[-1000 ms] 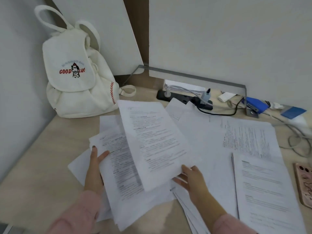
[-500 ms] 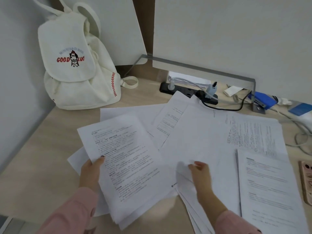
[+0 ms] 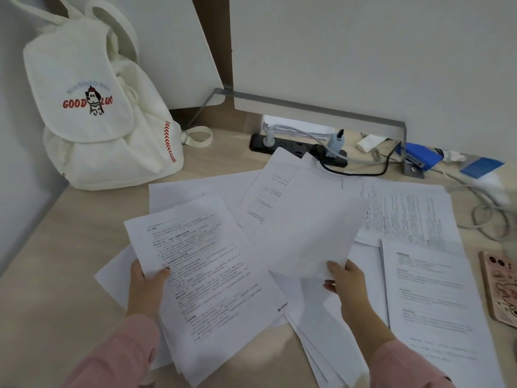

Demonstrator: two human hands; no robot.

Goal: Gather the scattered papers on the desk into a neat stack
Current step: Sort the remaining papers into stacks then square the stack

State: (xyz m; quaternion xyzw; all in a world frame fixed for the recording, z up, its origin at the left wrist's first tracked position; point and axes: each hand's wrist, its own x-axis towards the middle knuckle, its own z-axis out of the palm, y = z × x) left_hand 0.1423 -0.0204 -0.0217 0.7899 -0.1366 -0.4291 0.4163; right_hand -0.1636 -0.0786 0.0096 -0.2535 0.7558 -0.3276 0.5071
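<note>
White printed papers lie scattered across the light wooden desk [image 3: 56, 261]. My left hand [image 3: 147, 287] grips the left edge of a loose pile of printed sheets [image 3: 204, 281] at the near left, thumb on top. My right hand [image 3: 347, 281] pinches the lower edge of a blank-looking sheet [image 3: 313, 228] and holds it lifted and curled above the middle of the desk. More sheets [image 3: 408, 217] lie flat at the far right, and a separate sheaf [image 3: 430, 301] lies at the near right. Other pages [image 3: 268, 197] fan out behind.
A white backpack [image 3: 98, 107] stands in the far left corner. A black power strip [image 3: 296, 148] with plugs and cables runs along the back. A blue stapler [image 3: 419, 156] and a pink phone [image 3: 500, 289] sit at the right. White panels wall the back.
The printed sheet my right hand held came down onto the pile in my left hand. My right hand then took hold of a blank-looking sheet and lifted it.
</note>
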